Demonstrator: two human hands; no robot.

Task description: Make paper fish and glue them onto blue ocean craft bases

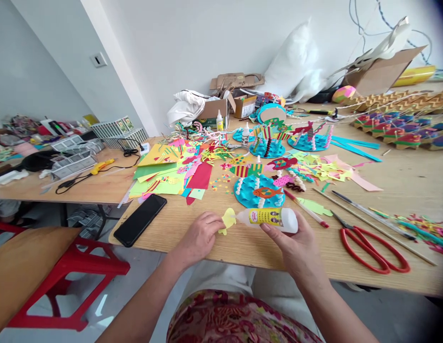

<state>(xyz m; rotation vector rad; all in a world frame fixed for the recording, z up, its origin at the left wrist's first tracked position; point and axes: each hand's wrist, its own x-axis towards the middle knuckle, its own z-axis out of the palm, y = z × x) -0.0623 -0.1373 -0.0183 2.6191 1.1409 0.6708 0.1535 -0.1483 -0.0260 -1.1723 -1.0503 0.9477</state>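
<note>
My left hand (200, 236) pinches a small yellow paper cutout (227, 220) near the table's front edge. My right hand (296, 247) grips a white glue bottle (269, 217) with a yellow label, lying sideways with its nozzle touching the cutout. Just behind them lies a blue round paper plate (245, 190) decorated with an orange fish and white beads.
A black phone (140, 219) lies left of my hand. Red-handled scissors (371, 245), a red pen (307, 209) and thin sticks lie to the right. Coloured paper sheets (164, 176), scraps, more blue plates (267, 148), glue bottles and boxes crowd the wooden table (403, 181). A red stool (71, 286) stands at left.
</note>
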